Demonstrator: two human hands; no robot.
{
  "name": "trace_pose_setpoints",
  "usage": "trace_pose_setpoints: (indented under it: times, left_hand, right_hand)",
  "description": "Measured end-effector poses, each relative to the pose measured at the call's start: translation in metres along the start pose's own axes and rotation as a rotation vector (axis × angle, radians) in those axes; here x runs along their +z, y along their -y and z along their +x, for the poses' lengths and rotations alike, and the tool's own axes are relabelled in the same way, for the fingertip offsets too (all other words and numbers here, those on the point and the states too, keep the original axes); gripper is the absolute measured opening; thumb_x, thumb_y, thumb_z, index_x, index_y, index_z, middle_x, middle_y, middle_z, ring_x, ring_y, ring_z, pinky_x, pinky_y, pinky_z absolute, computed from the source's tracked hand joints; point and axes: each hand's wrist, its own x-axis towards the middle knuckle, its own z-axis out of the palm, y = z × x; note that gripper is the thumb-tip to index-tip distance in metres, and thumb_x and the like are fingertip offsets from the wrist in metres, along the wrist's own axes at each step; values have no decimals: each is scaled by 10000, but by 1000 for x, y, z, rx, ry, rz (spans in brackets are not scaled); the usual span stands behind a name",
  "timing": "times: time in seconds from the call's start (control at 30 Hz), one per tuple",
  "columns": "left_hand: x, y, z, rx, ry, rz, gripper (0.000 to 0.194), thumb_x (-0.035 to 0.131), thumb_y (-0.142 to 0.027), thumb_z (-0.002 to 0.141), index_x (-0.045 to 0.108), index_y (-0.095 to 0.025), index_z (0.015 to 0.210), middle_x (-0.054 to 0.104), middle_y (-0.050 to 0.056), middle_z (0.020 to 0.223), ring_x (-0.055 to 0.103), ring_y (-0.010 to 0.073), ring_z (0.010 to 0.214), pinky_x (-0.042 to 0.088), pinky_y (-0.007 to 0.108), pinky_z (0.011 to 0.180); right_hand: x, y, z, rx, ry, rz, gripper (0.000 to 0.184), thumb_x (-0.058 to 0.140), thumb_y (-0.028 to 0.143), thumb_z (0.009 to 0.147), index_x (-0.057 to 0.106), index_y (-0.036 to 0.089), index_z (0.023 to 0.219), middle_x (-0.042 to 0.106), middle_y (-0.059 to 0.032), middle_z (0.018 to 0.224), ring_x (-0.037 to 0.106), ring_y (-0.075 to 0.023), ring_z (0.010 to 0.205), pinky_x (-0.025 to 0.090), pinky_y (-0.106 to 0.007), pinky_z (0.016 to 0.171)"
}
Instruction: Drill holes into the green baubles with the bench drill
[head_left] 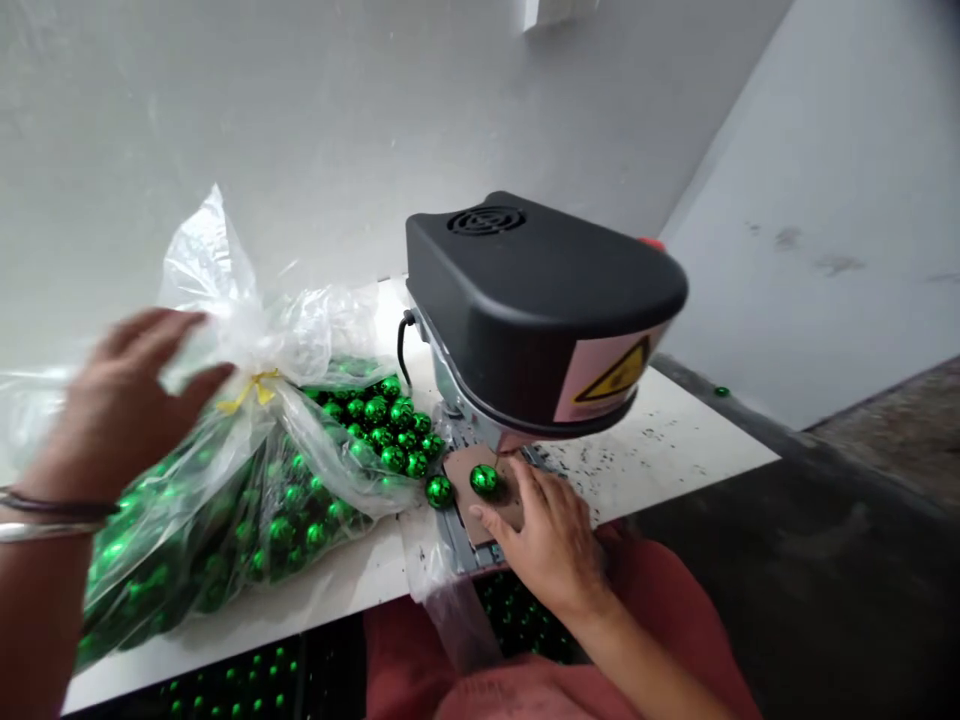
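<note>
My right hand (555, 530) rests on a brown board (469, 510) at the base of a black-hooded bench drill press (525, 300). Its thumb and fingers are apart, close beside a shiny green ball (484, 480) lying on the board; whether they touch the ball I cannot tell. Another green ball (439, 491) sits at the board's left edge. Over on the left, my left hand (135, 400) is slightly blurred, raised with fingers spread near a clear plastic bag (255, 440) tied with a yellow tie (255, 390). Many green balls show inside that bag.
Loose green balls (390, 430) spill from a bag opening onto the white table (697, 440). Dark shavings litter the tabletop right of the machine. Below the table edge are dark containers (232, 685) with green balls. One small green piece (721, 391) lies by the right wall.
</note>
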Motion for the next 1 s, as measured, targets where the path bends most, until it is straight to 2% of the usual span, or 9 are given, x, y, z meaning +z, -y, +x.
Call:
trace_pose_setpoints:
  times: [0.13, 0.2, 0.27, 0.4, 0.5, 0.63, 0.73, 0.83, 1.0]
  left_hand:
    - [37, -89, 2, 337, 173, -68, 324, 524, -346, 831, 569, -213, 1123, 565, 67, 1154, 491, 218, 1084, 375, 454, 972]
    - [47, -117, -15, 489, 372, -200, 362, 535, -373, 820, 548, -232, 1153, 594, 60, 1122, 524, 199, 1037, 378, 416, 968]
    - [53, -132, -33, 506, 513, -219, 419, 581, -388, 784, 538, -224, 1168, 595, 67, 1132, 540, 206, 1003, 382, 411, 942]
    - [57, -136, -59, 420, 634, -170, 262, 561, -323, 803, 599, -209, 1037, 627, 49, 954, 540, 201, 875, 398, 390, 843]
    - [54, -134, -68, 399, 680, -176, 185, 443, -247, 870, 625, -216, 865, 602, 23, 779, 519, 177, 767, 391, 361, 764]
    - [53, -139, -80, 373, 628, -158, 209, 431, -219, 874, 602, -217, 995, 600, 31, 803, 510, 179, 767, 380, 355, 751]
    - [58, -149, -88, 348, 570, -133, 264, 454, -207, 863, 553, -208, 1108, 615, 48, 941, 519, 184, 826, 371, 369, 799]
    - [65, -160, -95, 294, 544, -109, 305, 447, -190, 861, 518, -202, 1158, 606, 62, 1061, 523, 194, 874, 365, 372, 804]
    - [68, -169, -95, 166, 616, -58, 202, 434, -178, 855, 584, -174, 990, 628, 59, 861, 534, 219, 795, 356, 367, 706]
  right_hand:
    - [1, 9, 13, 20, 32, 43, 517, 504, 584, 745, 578, 177, 1055, 621, -81, 999, 537, -210, 932, 397, -341, 808]
    - [2, 9, 17, 18, 31, 62, 400, 507, 521, 775, 593, 215, 1017, 626, -47, 976, 532, -196, 926, 380, -325, 807]
    - [2, 7, 18, 20, 13, 72, 319, 509, 460, 794, 595, 229, 997, 628, -31, 965, 528, -188, 918, 370, -318, 807]
    - [-5, 6, 5, 12, -3, 72, 281, 550, 406, 763, 575, 175, 922, 617, -49, 849, 521, -188, 837, 377, -321, 764]
    - [-15, 14, -11, -127, -67, 153, 237, 531, 283, 759, 529, 135, 945, 584, -67, 823, 508, -176, 824, 398, -305, 745]
    - [-18, 41, -13, -350, 9, 205, 275, 466, 199, 790, 514, 185, 1061, 575, -57, 936, 518, -146, 842, 399, -287, 749]
    - [-11, 57, 1, -265, 152, 36, 428, 582, 342, 760, 495, 217, 1160, 572, -60, 893, 510, -178, 778, 367, -327, 677]
    - [-4, 63, 12, -235, 200, -3, 613, 681, 406, 666, 461, 222, 1208, 576, -59, 890, 511, -209, 789, 355, -345, 665]
    - [4, 65, 18, -216, 213, 9, 411, 664, 357, 692, 528, 192, 1042, 578, -52, 853, 517, -209, 797, 347, -345, 670]
